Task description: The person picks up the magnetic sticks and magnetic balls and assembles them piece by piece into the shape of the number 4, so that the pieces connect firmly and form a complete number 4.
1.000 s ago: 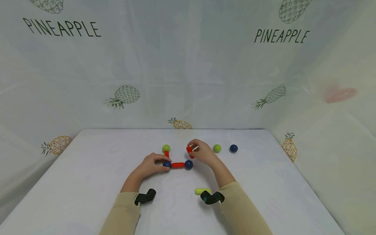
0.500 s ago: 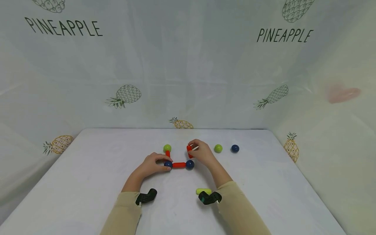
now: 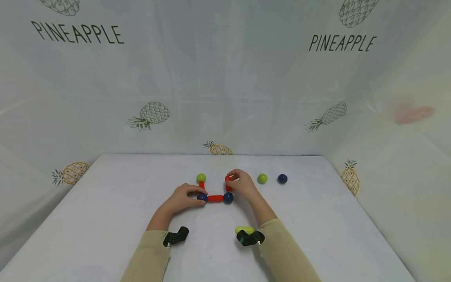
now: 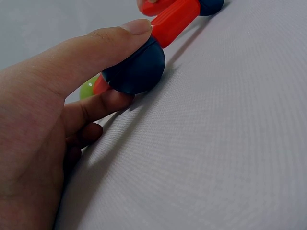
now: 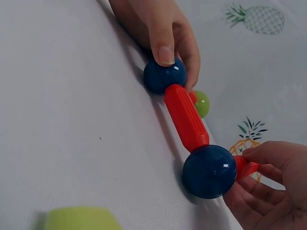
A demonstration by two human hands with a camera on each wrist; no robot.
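Observation:
My left hand (image 3: 185,196) pinches a dark blue ball (image 4: 136,69) between thumb and fingers. From that ball a red rod (image 3: 215,198) runs right to a second dark blue ball (image 5: 209,171). Another red rod (image 3: 202,185) leads away from the held ball to a green ball (image 3: 201,178). My right hand (image 3: 243,185) pinches one more red rod (image 5: 245,167) between thumb and fingers; its near end is right at the second blue ball. In the right wrist view, that rod is partly hidden by the ball and fingers.
On the white table (image 3: 123,203), a loose green ball (image 3: 262,178) and a loose blue ball (image 3: 282,179) sit right of my right hand. A yellow-green rod (image 3: 244,230) lies near my right wrist. A pineapple-print cloth (image 3: 225,78) hangs behind.
The red rod in my right hand has turned from slanted to nearly straight and come down slightly to the right blue ball. My left hand keeps its hold on the left blue ball.

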